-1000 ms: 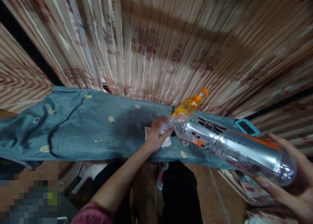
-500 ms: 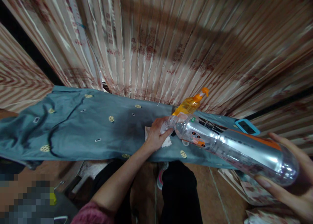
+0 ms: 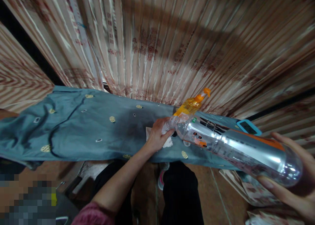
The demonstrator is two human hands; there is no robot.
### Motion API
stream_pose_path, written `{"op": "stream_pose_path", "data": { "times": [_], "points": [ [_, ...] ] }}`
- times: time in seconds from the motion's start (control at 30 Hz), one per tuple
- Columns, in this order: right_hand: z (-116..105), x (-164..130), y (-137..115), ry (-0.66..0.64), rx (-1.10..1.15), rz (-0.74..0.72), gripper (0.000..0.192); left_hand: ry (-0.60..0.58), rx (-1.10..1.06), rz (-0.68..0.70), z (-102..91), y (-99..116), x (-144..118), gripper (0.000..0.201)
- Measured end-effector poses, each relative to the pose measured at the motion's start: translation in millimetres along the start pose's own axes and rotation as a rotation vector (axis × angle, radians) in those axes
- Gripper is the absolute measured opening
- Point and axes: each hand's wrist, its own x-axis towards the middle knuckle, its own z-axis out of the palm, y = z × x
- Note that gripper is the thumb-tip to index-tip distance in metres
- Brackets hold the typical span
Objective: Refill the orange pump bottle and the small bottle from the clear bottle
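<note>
A large clear plastic bottle (image 3: pixel 233 143) with a silver and orange label lies tilted across the right side of my view. My right hand (image 3: pixel 295 185) holds its rounded base, thumb below and fingers above. At the other end my left hand (image 3: pixel 158 136) is closed around the clear neck; what lies inside the grip is partly hidden. A crumpled white tissue (image 3: pixel 168 142) sits under my left hand. Just behind the neck is a yellow pump bottle (image 3: pixel 189 105) with an orange pump head, its lower part covered by the clear bottle.
A green cloth with pineapple prints (image 3: pixel 81 130) covers the narrow table. Near its right end lies a blue-framed device (image 3: pixel 249 127) with a dark screen. Pleated patterned curtains (image 3: pixel 152 54) hang close behind. Bags (image 3: pixel 258 192) stand on the floor at right.
The base of the clear bottle and my right hand have shifted very slightly to the right. My left hand stays in place.
</note>
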Motion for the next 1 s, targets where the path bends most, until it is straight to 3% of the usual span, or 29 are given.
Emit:
{"op": "stream_pose_path", "data": {
  "times": [1.0],
  "points": [
    [-3.2,6.3,-5.3,-0.031,0.03,0.053,0.09,-0.008,-0.007,0.0,-2.4,1.7,-1.1,0.04]
  ]
}}
